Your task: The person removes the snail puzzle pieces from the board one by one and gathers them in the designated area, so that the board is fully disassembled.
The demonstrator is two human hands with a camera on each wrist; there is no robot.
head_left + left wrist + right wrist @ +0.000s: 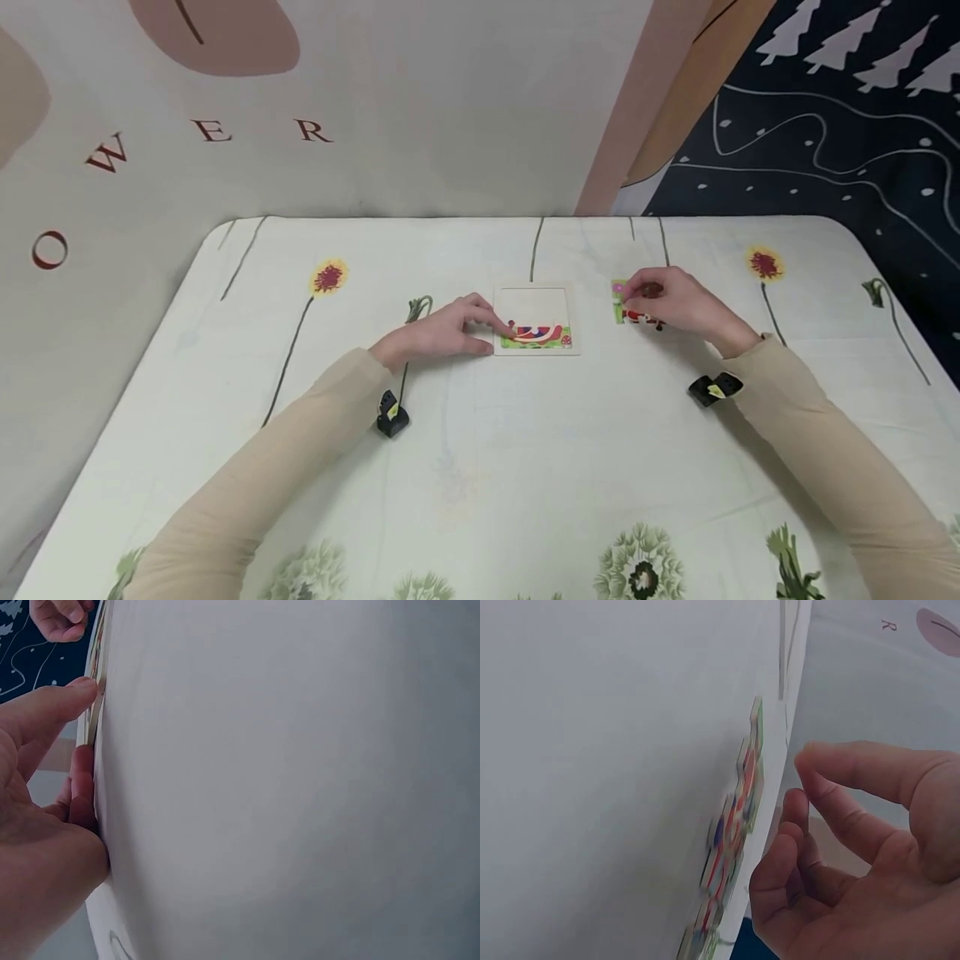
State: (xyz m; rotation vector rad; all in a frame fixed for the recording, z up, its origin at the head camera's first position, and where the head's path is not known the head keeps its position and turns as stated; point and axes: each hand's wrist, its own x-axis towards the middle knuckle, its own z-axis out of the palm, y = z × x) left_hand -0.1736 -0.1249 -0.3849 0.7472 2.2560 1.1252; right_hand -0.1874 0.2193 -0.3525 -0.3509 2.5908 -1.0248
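Note:
A square puzzle tray (575, 325) with a pale rim lies flat on the tablecloth. Joined picture pieces (546, 337) in red, blue and green fill its lower part; the upper part shows bare backing. My left hand (447, 327) lies at the tray's left side, index finger extended onto the pieces and thumb near the lower left corner. To the right of the tray, my right hand (686, 307) hovers over a cluster of loose puzzle pieces (735, 817), partly covering them in the head view. Its fingers are bent loosely, with nothing between them in the right wrist view.
The white tablecloth (465, 467) has printed flowers and stems. A pale wall (450, 108) with printed letters stands behind the table, and a dark cloth (810, 158) with tree shapes hangs at the right. Small black devices sit at both cuffs.

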